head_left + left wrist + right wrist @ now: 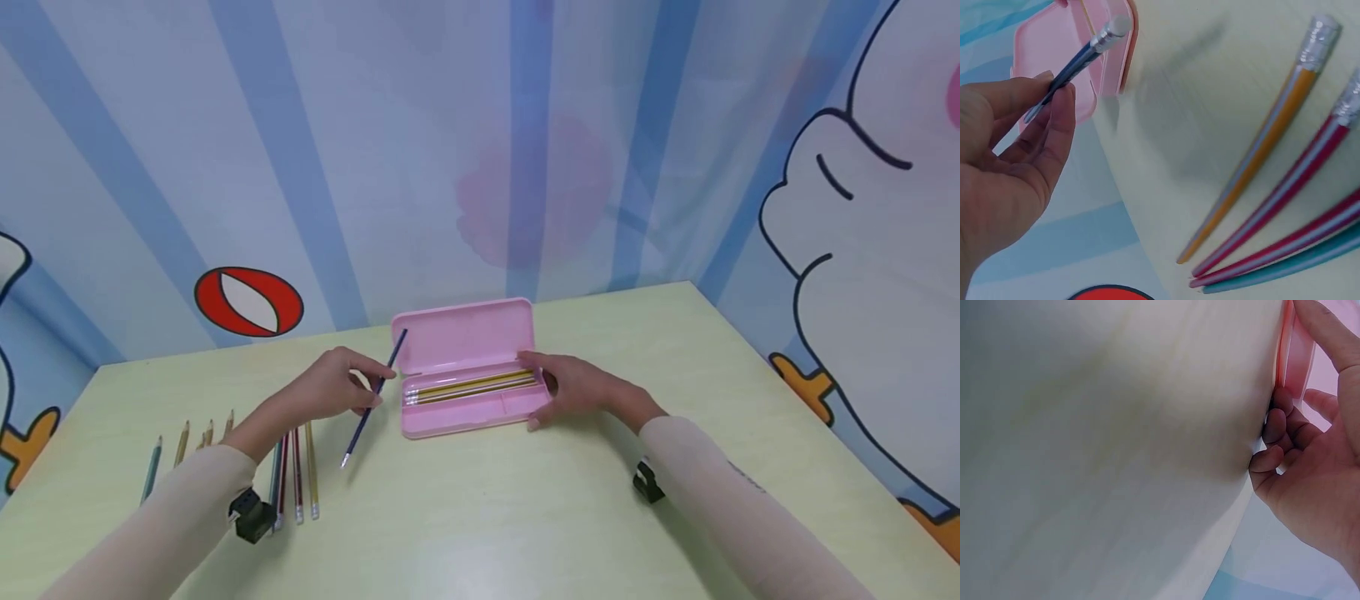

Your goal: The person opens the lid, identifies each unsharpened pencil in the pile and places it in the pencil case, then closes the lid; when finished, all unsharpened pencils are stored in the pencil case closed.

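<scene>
A dark blue pencil [360, 432] is pinched between the thumb and fingers of my left hand [330, 385]. It slants above the table, white eraser end [1119, 26] down toward me, beside the left edge of a pink pencil case [457, 421]. The case lies with its lid [465, 333] raised at the back. Several yellow and dark-striped pencils [468, 388] lie along its inside, erasers to the left. My right hand [585, 385] grips the case's right end, thumb at the front edge and fingers at the back; the right wrist view shows curled fingers [1275, 425] against its side.
On the table's left side lie a yellow pencil [311, 475], red pencils [297, 479] and a teal one [153, 467], partly hidden by my left forearm. More sharpened tips [229, 421] show beyond that arm. A patterned curtain [420, 167] hangs behind the table [480, 517].
</scene>
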Available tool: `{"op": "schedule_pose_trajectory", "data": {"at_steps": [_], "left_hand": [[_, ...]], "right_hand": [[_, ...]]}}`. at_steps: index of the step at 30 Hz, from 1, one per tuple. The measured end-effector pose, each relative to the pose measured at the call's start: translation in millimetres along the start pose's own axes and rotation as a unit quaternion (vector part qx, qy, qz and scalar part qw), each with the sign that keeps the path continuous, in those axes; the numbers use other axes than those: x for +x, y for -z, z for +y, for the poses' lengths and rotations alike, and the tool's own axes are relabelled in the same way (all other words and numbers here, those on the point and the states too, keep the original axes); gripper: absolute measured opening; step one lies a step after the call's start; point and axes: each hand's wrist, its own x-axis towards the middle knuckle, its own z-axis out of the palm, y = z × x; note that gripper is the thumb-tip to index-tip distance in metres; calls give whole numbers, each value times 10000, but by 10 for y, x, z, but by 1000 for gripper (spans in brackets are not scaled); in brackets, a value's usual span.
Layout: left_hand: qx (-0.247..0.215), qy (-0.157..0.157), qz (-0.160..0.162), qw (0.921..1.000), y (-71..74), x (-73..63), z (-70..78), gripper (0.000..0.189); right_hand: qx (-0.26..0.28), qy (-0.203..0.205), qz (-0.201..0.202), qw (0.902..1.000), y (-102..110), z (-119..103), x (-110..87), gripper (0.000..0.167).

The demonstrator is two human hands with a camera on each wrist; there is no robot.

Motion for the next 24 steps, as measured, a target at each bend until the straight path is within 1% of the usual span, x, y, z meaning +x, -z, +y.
{"op": "schedule_pose_trajectory", "data": {"at_steps": [2,3,7,12,16,18,21,24], "left_hand": [[225,-208,-74,9995,-42,53,45,36],[374,-374,-111,9985,-64,79,70,35],[829,-807,-269,9929,-143,180,163,33],[1240,-1080,-522,9850,-200,305,266,33],[1415,-1307,-682,9789,-235,400,325,33],[1490,-1374,-743,9764,-253,445,348,33],[1623,-1378,-803,9738,-291,509,385,34],[1863,-1432,-824,9685,-338,579,426,36]], "right_hand": [[-2,8,9,10000,-3,-1,-1,108],[8,17,14,10000,-3,-2,-2,108],[29,33,22,10000,-3,-6,-3,107],[13,2,21,10000,-6,-2,-6,107],[21,-40,16,10000,-5,-2,-10,107],[25,-40,11,10000,-3,-3,-10,106],[12,-28,8,10000,-4,3,-6,106],[10,-36,-2,10000,-8,15,1,106]]}}
